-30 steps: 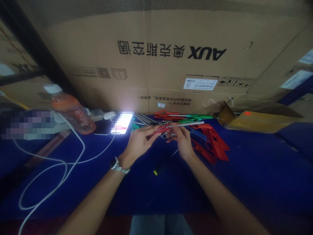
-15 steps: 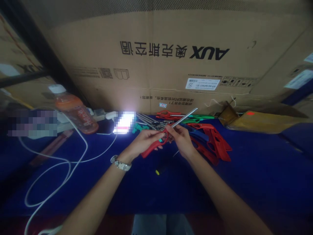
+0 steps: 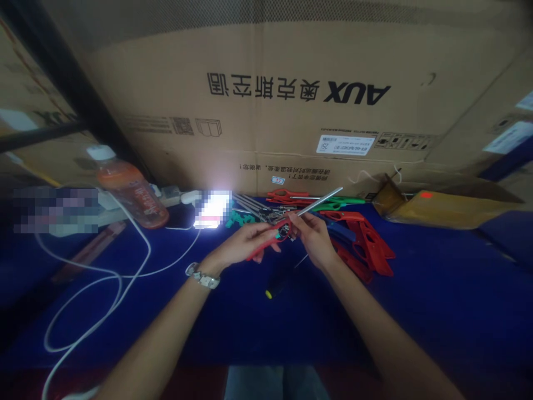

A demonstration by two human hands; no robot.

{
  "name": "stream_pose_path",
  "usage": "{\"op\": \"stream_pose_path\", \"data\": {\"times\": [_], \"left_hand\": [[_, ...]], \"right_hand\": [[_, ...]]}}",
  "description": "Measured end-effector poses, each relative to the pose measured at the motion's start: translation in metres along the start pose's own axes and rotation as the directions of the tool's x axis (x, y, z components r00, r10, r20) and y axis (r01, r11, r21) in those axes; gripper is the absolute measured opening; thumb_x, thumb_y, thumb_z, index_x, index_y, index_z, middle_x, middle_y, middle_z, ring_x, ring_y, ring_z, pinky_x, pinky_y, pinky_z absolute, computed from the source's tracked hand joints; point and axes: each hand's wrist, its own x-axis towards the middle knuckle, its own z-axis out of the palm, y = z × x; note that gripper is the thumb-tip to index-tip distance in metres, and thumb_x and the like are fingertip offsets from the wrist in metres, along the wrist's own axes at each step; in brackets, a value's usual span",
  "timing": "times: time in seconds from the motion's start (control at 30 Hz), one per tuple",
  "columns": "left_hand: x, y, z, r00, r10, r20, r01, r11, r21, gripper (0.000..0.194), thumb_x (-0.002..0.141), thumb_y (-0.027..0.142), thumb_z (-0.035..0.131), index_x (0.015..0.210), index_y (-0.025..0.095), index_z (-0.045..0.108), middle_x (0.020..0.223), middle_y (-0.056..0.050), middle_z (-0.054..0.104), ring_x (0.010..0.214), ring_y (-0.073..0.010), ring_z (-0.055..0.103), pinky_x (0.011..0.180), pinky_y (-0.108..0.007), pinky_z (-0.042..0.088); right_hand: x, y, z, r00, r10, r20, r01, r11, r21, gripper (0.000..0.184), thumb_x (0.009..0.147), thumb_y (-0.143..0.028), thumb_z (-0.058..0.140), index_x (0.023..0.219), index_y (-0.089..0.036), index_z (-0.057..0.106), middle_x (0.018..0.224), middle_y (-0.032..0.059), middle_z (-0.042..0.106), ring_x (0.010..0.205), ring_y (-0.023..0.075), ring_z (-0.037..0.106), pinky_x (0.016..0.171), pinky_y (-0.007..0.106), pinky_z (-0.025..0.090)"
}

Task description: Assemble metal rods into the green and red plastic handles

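My left hand (image 3: 239,243) is closed around the red handle of a long-nosed lighter (image 3: 320,201). My right hand (image 3: 315,238) pinches the same lighter where its metal tube meets the handle. The tube slants up to the right, and small dark and green parts show in the handle between the hands. Below them a screwdriver (image 3: 278,284) with a dark, yellow-ended handle lies on the blue table. Red handle shells (image 3: 366,244) lie right of my right hand. Beyond the hands are several metal tubes (image 3: 250,204) and small green parts (image 3: 239,219).
A large cardboard box (image 3: 266,122) stands behind the table (image 3: 250,328). To the left are a drink bottle (image 3: 135,191), a lit phone (image 3: 212,209) and a looped white cable (image 3: 120,289). A yellowish package (image 3: 453,208) lies at the back right.
The lighter has turned so its tube points more steeply upward and its handle opening shows. Both hands stay on it, the left shifting its grip along the handle. The view has moved slightly.
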Motion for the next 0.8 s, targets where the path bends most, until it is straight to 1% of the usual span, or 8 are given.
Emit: {"op": "stream_pose_path", "data": {"times": [0.1, 0.17, 0.23, 0.3, 0.4, 0.53, 0.7, 0.8], "left_hand": [[0.004, -0.001, 0.006, 0.990, 0.102, -0.093, -0.094, 0.991, 0.091, 0.036, 0.097, 0.046, 0.052, 0.090, 0.013, 0.065, 0.083, -0.006, 0.073, 0.046, -0.0040, 0.050, 0.044, -0.017, 0.040], [0.004, -0.001, 0.009, 0.981, 0.132, -0.143, -0.116, 0.987, 0.113, 0.036, 0.097, 0.045, 0.051, 0.091, 0.013, 0.065, 0.083, -0.005, 0.072, 0.047, -0.0045, 0.049, 0.044, -0.018, 0.039], [0.004, -0.001, 0.010, 0.975, 0.142, -0.170, -0.124, 0.985, 0.116, 0.035, 0.097, 0.045, 0.051, 0.093, 0.013, 0.065, 0.084, -0.006, 0.072, 0.048, -0.0051, 0.050, 0.044, -0.018, 0.040], [0.004, -0.001, 0.010, 0.973, 0.151, -0.175, -0.133, 0.985, 0.110, 0.034, 0.097, 0.045, 0.052, 0.095, 0.013, 0.065, 0.085, -0.006, 0.072, 0.048, -0.0052, 0.050, 0.045, -0.018, 0.040], [0.005, -0.001, 0.012, 0.977, 0.151, -0.150, -0.141, 0.987, 0.077, 0.035, 0.098, 0.045, 0.051, 0.096, 0.013, 0.064, 0.085, -0.006, 0.072, 0.047, -0.0046, 0.051, 0.045, -0.018, 0.041], [0.006, -0.003, 0.019, 0.989, 0.088, -0.116, -0.089, 0.996, -0.002, 0.038, 0.097, 0.050, 0.048, 0.095, 0.014, 0.057, 0.083, -0.005, 0.070, 0.043, -0.0057, 0.055, 0.042, -0.018, 0.042], [0.006, -0.004, 0.026, 0.986, 0.057, -0.154, -0.059, 0.998, -0.005, 0.039, 0.096, 0.055, 0.046, 0.088, 0.017, 0.050, 0.070, 0.003, 0.057, 0.039, -0.0044, 0.046, 0.036, -0.017, 0.036], [0.006, -0.006, 0.025, 0.985, 0.062, -0.159, -0.057, 0.998, 0.039, 0.038, 0.097, 0.055, 0.044, 0.083, 0.019, 0.047, 0.068, 0.005, 0.053, 0.039, -0.0051, 0.044, 0.036, -0.018, 0.036]], "right_hand": [[-0.002, 0.000, 0.002, 1.000, -0.020, -0.011, 0.020, 0.999, -0.033, 0.034, 0.074, -0.047, 0.080, 0.091, -0.018, 0.076, 0.071, -0.0017, 0.062, 0.057, 0.0095, 0.048, 0.052, 0.024, 0.040], [-0.005, -0.001, 0.004, 0.998, -0.065, 0.001, 0.065, 0.995, -0.080, 0.030, 0.074, -0.046, 0.080, 0.087, -0.019, 0.075, 0.075, -0.0007, 0.065, 0.058, 0.0101, 0.050, 0.053, 0.024, 0.042], [-0.007, -0.002, 0.005, 0.993, -0.113, 0.025, 0.115, 0.987, -0.116, 0.027, 0.075, -0.045, 0.079, 0.081, -0.019, 0.074, 0.072, -0.0009, 0.065, 0.058, 0.0103, 0.051, 0.054, 0.025, 0.043], [-0.009, -0.003, 0.007, 0.990, -0.138, 0.036, 0.142, 0.982, -0.126, 0.027, 0.077, -0.045, 0.078, 0.077, -0.019, 0.071, 0.068, -0.0016, 0.064, 0.056, 0.0104, 0.052, 0.055, 0.025, 0.045], [-0.009, -0.002, 0.008, 0.990, -0.137, 0.027, 0.139, 0.985, -0.103, 0.029, 0.076, -0.047, 0.079, 0.075, -0.020, 0.068, 0.065, -0.0029, 0.062, 0.056, 0.0107, 0.054, 0.056, 0.025, 0.048], [-0.010, 0.002, 0.010, 0.994, -0.112, -0.012, 0.111, 0.991, -0.072, 0.034, 0.076, -0.048, 0.079, 0.070, -0.019, 0.062, 0.062, -0.0039, 0.060, 0.050, 0.0095, 0.053, 0.051, 0.025, 0.048], [-0.009, 0.005, 0.011, 0.995, -0.087, -0.041, 0.083, 0.992, -0.096, 0.037, 0.075, -0.052, 0.078, 0.071, -0.019, 0.061, 0.059, -0.0049, 0.057, 0.044, 0.0087, 0.049, 0.043, 0.024, 0.046], [-0.007, 0.006, 0.012, 0.996, -0.073, -0.045, 0.066, 0.987, -0.149, 0.039, 0.075, -0.055, 0.077, 0.078, -0.018, 0.064, 0.062, -0.0040, 0.059, 0.045, 0.0088, 0.050, 0.040, 0.023, 0.045]]}}
